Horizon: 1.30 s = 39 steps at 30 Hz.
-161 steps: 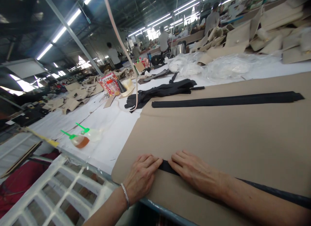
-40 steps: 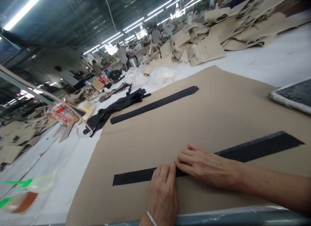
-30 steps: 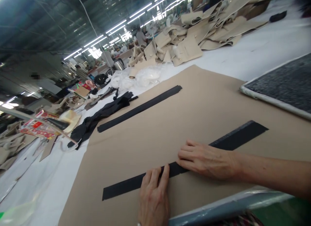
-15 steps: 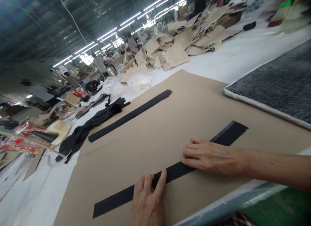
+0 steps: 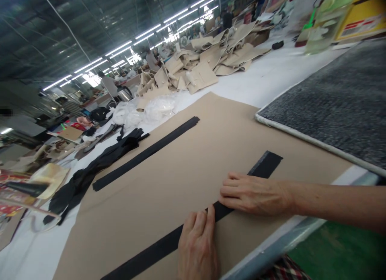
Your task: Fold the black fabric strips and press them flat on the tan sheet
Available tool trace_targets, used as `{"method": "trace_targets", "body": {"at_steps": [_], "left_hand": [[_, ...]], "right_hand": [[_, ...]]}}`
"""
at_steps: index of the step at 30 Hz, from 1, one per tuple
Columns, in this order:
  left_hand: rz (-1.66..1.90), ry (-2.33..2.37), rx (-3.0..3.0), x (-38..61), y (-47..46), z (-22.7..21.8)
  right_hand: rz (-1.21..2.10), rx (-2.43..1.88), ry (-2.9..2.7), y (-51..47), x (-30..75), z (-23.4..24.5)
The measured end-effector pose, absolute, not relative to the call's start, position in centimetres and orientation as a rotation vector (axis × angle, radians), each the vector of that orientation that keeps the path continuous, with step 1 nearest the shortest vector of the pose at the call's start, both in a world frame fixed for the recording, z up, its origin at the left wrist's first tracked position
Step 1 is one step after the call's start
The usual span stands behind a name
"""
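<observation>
A long black strip (image 5: 153, 250), which looks like fabric or tape, runs diagonally over a large beige sheet (image 5: 150, 203). My left hand (image 5: 199, 244) bends its fingers together onto the strip near its middle. Farther along to the right, my right hand (image 5: 253, 193) has its fingers curled over the same strip, closed on it. The strip's far end shows beyond that hand, with a greyer band along its upper edge. My fingers hide the exact contact points. A second black strip (image 5: 147, 153) lies on the sheet beyond both hands.
A dark grey textured pad (image 5: 325, 95) with a pale edge covers the sheet's right side. Black fabric pieces (image 5: 96, 167) lie left, near clear plastic (image 5: 159, 107). Beige cut pieces (image 5: 202, 75) are heaped behind. A bottle (image 5: 325, 27) stands at back right.
My left hand has slid up the strip toward my right hand, and its spread index finger has drawn in beside the others. My right hand stays at about the same spot. The view has shifted.
</observation>
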State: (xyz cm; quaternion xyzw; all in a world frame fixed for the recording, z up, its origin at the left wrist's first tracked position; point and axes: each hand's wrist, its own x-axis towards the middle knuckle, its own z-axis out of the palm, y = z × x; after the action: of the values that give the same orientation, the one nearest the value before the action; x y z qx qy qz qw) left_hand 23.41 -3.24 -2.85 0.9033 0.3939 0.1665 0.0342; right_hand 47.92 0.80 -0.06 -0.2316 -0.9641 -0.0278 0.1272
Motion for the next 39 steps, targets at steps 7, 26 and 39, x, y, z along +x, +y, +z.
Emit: {"method": "trace_targets", "body": {"at_steps": [7, 26, 39], "left_hand": [[0.439, 1.261, 2.857, 23.9, -3.1, -2.6], [0.541, 1.175, 3.111, 25.4, -1.9, -2.7], [0.544, 0.991, 3.180, 25.5, -1.1, -3.9]], "right_hand": [[-0.087, -0.732, -2.828, 0.5, 50.5, 0.2], [-0.171, -0.868, -2.829, -0.7, 56.6, 0.9], [-0.276, -0.957, -2.831, -1.7, 60.2, 1.8]]}}
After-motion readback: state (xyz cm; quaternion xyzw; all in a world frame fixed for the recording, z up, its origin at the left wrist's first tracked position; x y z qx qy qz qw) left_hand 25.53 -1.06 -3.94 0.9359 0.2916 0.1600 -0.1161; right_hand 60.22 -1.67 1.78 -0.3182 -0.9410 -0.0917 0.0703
